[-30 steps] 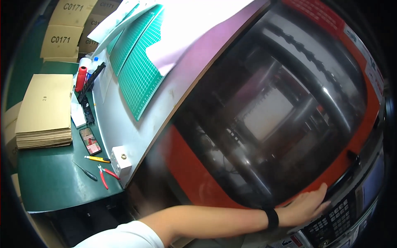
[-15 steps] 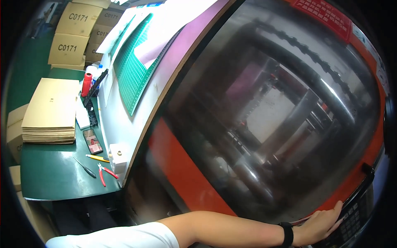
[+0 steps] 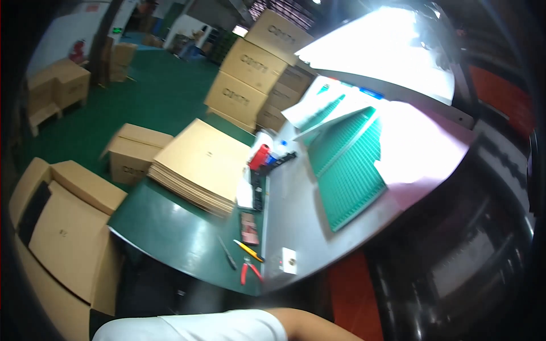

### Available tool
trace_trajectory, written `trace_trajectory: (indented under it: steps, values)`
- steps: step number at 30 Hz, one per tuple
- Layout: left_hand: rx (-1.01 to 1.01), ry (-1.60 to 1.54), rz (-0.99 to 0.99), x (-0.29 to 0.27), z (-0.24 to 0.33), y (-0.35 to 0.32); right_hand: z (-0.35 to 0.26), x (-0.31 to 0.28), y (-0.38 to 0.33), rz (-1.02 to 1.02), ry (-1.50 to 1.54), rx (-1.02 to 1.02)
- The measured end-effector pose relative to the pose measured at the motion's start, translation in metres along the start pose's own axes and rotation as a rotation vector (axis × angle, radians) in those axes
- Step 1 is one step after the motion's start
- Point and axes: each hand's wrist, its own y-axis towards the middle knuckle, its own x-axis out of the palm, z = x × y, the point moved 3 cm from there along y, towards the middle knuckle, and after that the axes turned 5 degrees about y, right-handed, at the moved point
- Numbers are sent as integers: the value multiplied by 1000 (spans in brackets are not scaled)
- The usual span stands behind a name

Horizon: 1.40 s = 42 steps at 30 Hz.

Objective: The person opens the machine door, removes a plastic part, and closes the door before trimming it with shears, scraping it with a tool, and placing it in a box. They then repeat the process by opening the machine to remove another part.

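Neither hand is in the picture. Only my left upper arm in a white sleeve [image 3: 205, 328] and part of the bare forearm [image 3: 315, 328] show at the lower edge, running off to the right. Nearest to the arm, on a green tabletop [image 3: 170, 219], lie red-handled nippers [image 3: 244, 275], a yellow utility knife [image 3: 247, 249] and a thin dark-handled tool [image 3: 229, 258]. A phone [image 3: 249, 228] lies beyond them, beside a stack of flat cardboard sheets [image 3: 205, 162].
A white worktop [image 3: 296, 210] holds a green cutting mat [image 3: 350, 190] and pink sheeting [image 3: 424, 153]. The orange machine's dark glossy cover [image 3: 449, 256] stands right. An open carton [image 3: 74, 238] is at left; stacked cartons [image 3: 247, 65] stand behind on the green floor [image 3: 153, 85].
The view has swung left, bringing in the open carton and more floor. My left hand, at the machine's keypad before, has gone out of the picture.
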Motion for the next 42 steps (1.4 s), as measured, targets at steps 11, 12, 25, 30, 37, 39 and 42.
trace_trajectory:
  steps: [11, 12, 25, 30, 37, 39, 42]
  values:
    - [-945, 506, 1355, -160, 126, -457, 98, 186, -44, -114, -217, 211]
    - [-946, 568, 1407, -148, 143, -466, 114, 202, -45, -177, -112, 262]
    - [-899, 505, 1769, -158, 157, -487, 123, 239, -65, -484, -396, 210]
    - [-849, 542, 1726, -185, 159, -504, 120, 252, -71, -552, -434, 175]
    - [-885, 428, 1717, -195, 180, -518, 120, 266, -64, -671, -358, 377]
    - [-857, 421, 1684, -199, 186, -523, 138, 268, -70, -685, 30, 758]
    - [-828, 457, 1682, -207, 196, -529, 159, 273, -77, -654, 460, 1109]
